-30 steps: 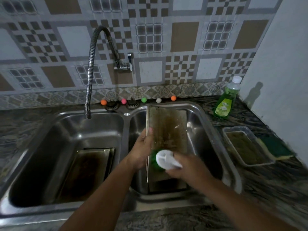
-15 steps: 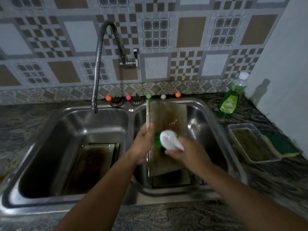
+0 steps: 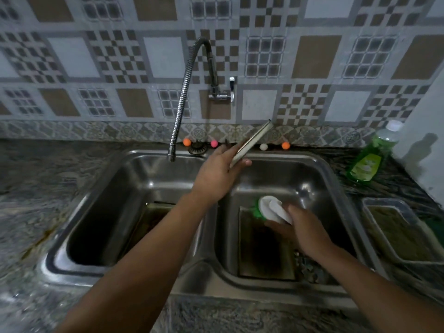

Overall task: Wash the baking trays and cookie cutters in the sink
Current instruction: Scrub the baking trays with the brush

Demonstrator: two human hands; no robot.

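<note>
My left hand (image 3: 219, 168) grips a baking tray (image 3: 252, 142), raised edge-on above the divider of the double steel sink (image 3: 211, 282), near the back wall. My right hand (image 3: 304, 228) holds a white-handled scrub brush with green bristles (image 3: 270, 207) low in the right basin. Another dirty tray (image 3: 264, 251) lies on the floor of the right basin under the brush. A further dark tray (image 3: 153, 222) rests in the left basin, partly hidden by my left forearm.
A flexible tap (image 3: 185, 87) hangs over the left basin. Small coloured balls (image 3: 187, 142) line the sink's back rim. A green dish-soap bottle (image 3: 367, 162) stands at the right, beside a clear container (image 3: 396, 234) and a sponge (image 3: 434, 224).
My left hand has lifted the tray out of the right basin and turned it edge-on toward the back. The brush has come off that tray and dropped lower in the right basin.
</note>
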